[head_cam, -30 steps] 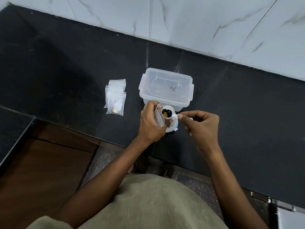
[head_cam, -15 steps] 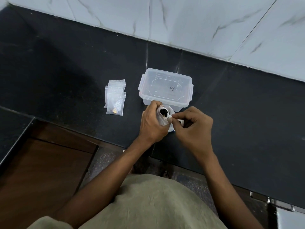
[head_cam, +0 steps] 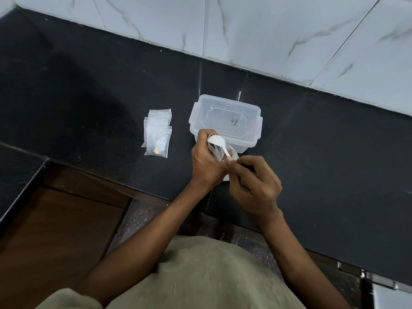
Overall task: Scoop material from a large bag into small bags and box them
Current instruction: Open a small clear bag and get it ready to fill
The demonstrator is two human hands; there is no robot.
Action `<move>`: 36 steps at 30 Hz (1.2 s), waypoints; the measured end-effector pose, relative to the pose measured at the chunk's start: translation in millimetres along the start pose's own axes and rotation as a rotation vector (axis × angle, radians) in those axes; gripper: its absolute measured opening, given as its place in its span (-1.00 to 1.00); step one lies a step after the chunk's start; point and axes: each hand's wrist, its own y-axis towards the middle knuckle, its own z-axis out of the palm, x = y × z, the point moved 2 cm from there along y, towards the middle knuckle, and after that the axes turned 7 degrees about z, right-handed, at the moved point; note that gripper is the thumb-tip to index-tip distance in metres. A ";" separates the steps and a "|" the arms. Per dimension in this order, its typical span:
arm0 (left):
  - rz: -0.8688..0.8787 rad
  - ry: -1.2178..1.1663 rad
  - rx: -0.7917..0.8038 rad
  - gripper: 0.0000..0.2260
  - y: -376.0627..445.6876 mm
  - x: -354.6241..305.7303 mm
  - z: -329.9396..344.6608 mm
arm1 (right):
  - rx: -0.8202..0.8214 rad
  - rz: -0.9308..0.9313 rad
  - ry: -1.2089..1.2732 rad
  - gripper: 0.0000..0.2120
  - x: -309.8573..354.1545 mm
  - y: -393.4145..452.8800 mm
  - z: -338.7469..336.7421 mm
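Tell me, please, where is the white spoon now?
In the head view, the white spoon is near the centre, tipped over the small bag held by the left hand; the right hand pinches its handle, just before the clear box.

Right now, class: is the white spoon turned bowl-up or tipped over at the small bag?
Tipped over. The white spoon shows its pale rounded back at the mouth of the small bag, which the left hand holds; the right hand pinches its handle.

My table (head_cam: 334,152) is a black stone slab running up to a marbled white wall. On it sits a clear plastic box (head_cam: 225,121), and well to its left a small heap of little clear bags (head_cam: 157,134), overlapping one another.
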 end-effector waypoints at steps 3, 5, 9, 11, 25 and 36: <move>0.007 -0.014 0.002 -0.60 0.6 0.7 0.3 | 0.007 -0.001 -0.001 -0.98 -0.1 -1.2 1.6; 0.008 -0.016 0.001 -0.59 1.0 -0.2 0.6 | -0.018 -0.005 -0.004 -0.98 -1.3 0.2 1.1; 0.019 -0.004 -0.006 -0.61 4.2 1.1 0.1 | -0.004 0.007 0.000 -0.96 -1.6 3.0 2.7; 0.008 0.004 0.001 -0.61 5.0 0.8 0.3 | -0.046 0.113 0.050 -0.95 -1.9 6.7 1.4; 0.049 0.060 0.058 -0.59 10.8 9.5 -2.5 | -0.079 0.873 0.613 -0.92 -21.2 17.6 -4.8; -0.010 -0.084 0.158 -0.63 20.2 13.3 -0.7 | -0.048 0.014 -0.040 -0.92 -5.1 12.1 -0.5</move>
